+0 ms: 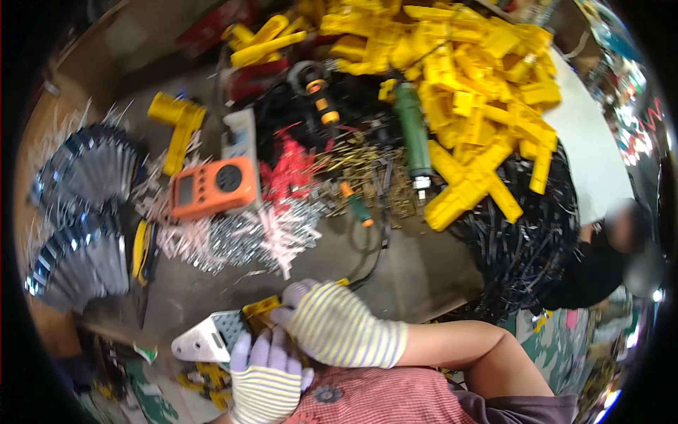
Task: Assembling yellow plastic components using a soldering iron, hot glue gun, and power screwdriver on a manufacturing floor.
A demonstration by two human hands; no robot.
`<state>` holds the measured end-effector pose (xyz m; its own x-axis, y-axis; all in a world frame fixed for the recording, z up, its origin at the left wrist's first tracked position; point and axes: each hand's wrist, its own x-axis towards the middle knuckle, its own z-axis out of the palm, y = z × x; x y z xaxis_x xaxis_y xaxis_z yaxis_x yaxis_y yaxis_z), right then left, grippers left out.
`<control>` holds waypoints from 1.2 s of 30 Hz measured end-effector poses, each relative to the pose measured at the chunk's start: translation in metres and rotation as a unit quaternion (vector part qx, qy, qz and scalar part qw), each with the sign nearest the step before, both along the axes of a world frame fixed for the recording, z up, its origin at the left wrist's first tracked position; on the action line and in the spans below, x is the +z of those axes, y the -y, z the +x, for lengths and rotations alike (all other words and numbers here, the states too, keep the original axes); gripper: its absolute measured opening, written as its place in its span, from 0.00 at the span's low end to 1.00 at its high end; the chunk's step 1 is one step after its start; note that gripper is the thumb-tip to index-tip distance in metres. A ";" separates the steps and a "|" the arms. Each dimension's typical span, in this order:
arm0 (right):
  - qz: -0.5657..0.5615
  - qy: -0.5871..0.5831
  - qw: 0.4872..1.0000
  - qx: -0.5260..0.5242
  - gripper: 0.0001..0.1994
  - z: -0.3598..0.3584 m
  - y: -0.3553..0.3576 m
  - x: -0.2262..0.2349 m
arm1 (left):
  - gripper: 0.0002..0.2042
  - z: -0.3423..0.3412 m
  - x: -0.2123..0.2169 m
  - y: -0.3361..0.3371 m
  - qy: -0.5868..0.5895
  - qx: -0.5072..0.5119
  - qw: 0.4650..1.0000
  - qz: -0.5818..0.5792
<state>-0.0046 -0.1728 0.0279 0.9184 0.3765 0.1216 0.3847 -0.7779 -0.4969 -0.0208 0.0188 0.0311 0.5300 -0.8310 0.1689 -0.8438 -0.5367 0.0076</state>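
At the table's near edge I hold a piece made up of a yellow plastic housing [261, 307] and a silver metal plate [200, 342] with holes, its perforated grey side showing. My left hand [265, 389], in a striped glove with purple fingertips, has its fingers curled over the piece beside the plate. Bent over the yellow part from the right is my right hand [346, 326], gloved alike. The gloves hide most of the housing. Farther off lies a green electric screwdriver [412, 131], its metal tip toward me.
Yellow plastic housings [487, 78] are heaped at the back right, above a pile of black strips [526, 233]. An orange meter [215, 187] stands left of red, pink and silver strips. Brass screws [353, 159] and a small screwdriver [357, 203] lie mid-table. Fanned metal blades [85, 261] sit left.
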 end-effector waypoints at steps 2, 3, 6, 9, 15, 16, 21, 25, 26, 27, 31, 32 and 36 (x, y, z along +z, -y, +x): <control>-0.016 0.014 1.000 0.005 0.12 -0.001 -0.006 -0.001 | 0.12 0.001 0.006 -0.002 -0.002 -0.002 1.000 0.001; -0.020 0.018 1.000 -0.005 0.12 -0.002 -0.004 0.002 | 0.13 0.001 0.007 -0.002 -0.031 -0.002 0.999 0.009; -0.008 0.038 0.999 0.005 0.13 -0.006 0.002 0.002 | 0.14 0.002 0.010 0.000 -0.063 -0.004 0.998 0.022; -0.019 0.047 0.999 0.006 0.12 -0.008 0.003 -0.003 | 0.13 0.003 0.009 0.002 -0.041 -0.010 0.999 0.002; -0.067 0.028 0.997 0.026 0.09 -0.005 0.006 0.014 | 0.15 0.004 0.014 0.003 -0.060 0.000 0.998 0.028; -0.039 0.041 0.998 0.038 0.09 -0.005 0.017 0.016 | 0.16 0.005 0.015 0.002 -0.048 -0.001 0.999 0.022; -0.152 0.327 0.852 -0.380 0.21 -0.030 0.165 0.060 | 0.21 -0.003 0.015 0.000 -0.066 0.028 0.997 0.037; -0.366 0.213 0.830 -0.363 0.25 -0.048 0.257 0.040 | 0.23 0.000 0.010 -0.001 -0.070 0.034 0.995 0.056; -0.373 0.234 0.823 -0.360 0.23 -0.045 0.272 0.034 | 0.21 0.002 0.006 -0.003 -0.036 0.013 0.999 0.019; -0.383 0.249 0.815 -0.357 0.20 -0.050 0.288 0.028 | 0.20 0.005 -0.001 -0.003 -0.006 -0.011 1.000 -0.019; -0.279 0.345 0.753 -0.485 0.18 -0.076 0.272 0.074 | 0.23 0.010 0.004 0.002 -0.039 -0.014 0.999 -0.011; -0.143 0.340 0.774 -0.514 0.19 -0.068 0.247 0.078 | 0.23 0.013 0.008 0.004 -0.055 -0.018 0.998 0.006; -0.297 0.332 0.837 -0.317 0.25 -0.058 0.179 0.048 | 0.25 0.027 0.016 -0.005 -0.096 -0.029 0.995 0.007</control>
<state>-0.0625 -0.3520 0.0764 0.7608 0.0146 0.6488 -0.1606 -0.9644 0.2101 0.0060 0.0234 0.0473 0.5022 -0.8628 0.0577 -0.8571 -0.4878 0.1654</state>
